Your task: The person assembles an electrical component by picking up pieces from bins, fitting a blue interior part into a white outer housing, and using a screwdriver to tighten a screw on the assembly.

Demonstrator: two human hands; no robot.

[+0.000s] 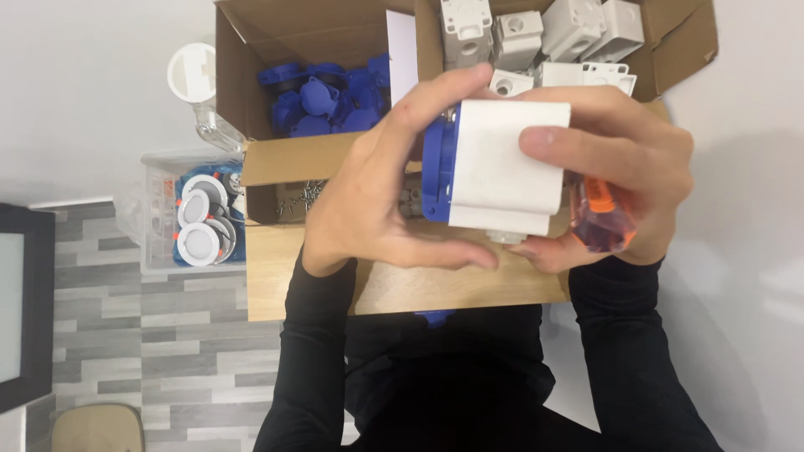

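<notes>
Grey plank flooring shows at the left, beside the wooden table [276, 276] where we work. Our left hand [368, 192] wraps the blue lid [437, 172] side of a white socket housing [507, 167], fingers curled over its top edge. Our right hand [624, 180] pinches the housing's far side and also keeps an orange-handled screwdriver [605, 219] tucked in the palm. Lid and housing look joined already. Behind, cardboard boxes hold more blue lids [322, 100] and white housings [544, 38], so many seem unassembled; loose screws [300, 195] lie nearby.
</notes>
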